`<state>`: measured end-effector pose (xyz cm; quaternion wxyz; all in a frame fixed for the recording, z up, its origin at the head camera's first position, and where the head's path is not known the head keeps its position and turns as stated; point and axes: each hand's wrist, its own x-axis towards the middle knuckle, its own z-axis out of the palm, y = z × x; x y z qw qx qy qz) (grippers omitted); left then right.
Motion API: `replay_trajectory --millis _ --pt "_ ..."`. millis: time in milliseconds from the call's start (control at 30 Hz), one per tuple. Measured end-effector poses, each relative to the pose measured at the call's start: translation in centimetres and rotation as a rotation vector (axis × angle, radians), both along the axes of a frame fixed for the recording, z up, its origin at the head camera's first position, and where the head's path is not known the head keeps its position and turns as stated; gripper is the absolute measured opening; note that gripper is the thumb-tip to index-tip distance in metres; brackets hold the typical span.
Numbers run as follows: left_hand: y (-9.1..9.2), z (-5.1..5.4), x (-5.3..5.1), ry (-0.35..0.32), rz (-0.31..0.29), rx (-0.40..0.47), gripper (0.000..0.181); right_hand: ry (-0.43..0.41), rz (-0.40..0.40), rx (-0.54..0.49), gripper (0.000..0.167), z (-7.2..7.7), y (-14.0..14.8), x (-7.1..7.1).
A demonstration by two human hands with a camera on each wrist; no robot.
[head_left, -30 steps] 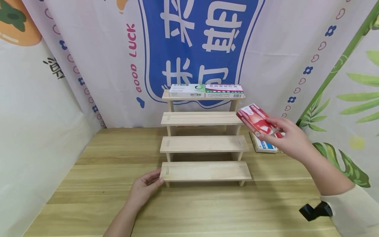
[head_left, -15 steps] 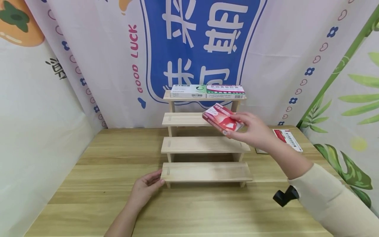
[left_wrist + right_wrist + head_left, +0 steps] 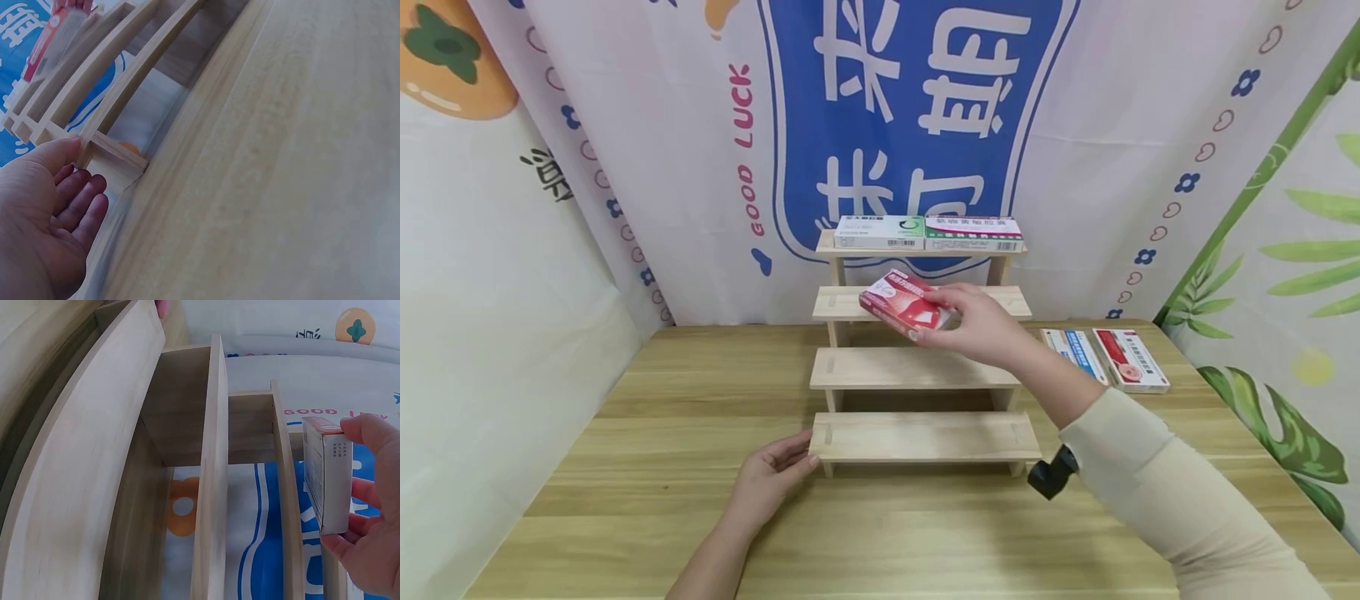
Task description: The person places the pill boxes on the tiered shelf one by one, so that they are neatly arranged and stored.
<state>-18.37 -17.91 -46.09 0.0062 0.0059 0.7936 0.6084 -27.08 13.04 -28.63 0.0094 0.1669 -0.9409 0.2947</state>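
A red and white medicine box (image 3: 904,302) is pinched between the thumb and fingers of my right hand (image 3: 973,323). It hovers tilted in front of the second-highest step of the wooden tiered shelf (image 3: 917,367). From the right wrist view, the box (image 3: 328,475) shows its pale side and is held by opposite edges. Down at the lowest step's left end, my left hand (image 3: 772,483) holds the corner. The left wrist view has the thumb of this hand (image 3: 47,206) against the step's edge, its other fingers curled. Two boxes, one white and green (image 3: 878,232), one white and magenta (image 3: 973,234), lie on the top step.
Right of the shelf, a blue and white box (image 3: 1075,354) and a red and white box (image 3: 1131,360) lie side by side on the wooden table (image 3: 647,467). Printed cloth (image 3: 1097,167) hangs behind and along both sides.
My right hand has carried the red box leftward from the shelf's right side to in front of the second-highest step. The boxes on the table came into fuller view. My left hand stays put.
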Motion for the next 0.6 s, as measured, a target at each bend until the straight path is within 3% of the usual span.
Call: replay_trajectory --millis 333,600 --pt "0.1 -0.1 0.0 -0.009 0.008 0.012 0.044 -0.014 0.027 0.008 0.076 -0.8 -1.6 -1.8" --pt "0.1 0.0 0.0 -0.003 0.010 0.011 0.044 -0.022 0.041 0.033 0.073 -0.6 -1.8 -2.5"
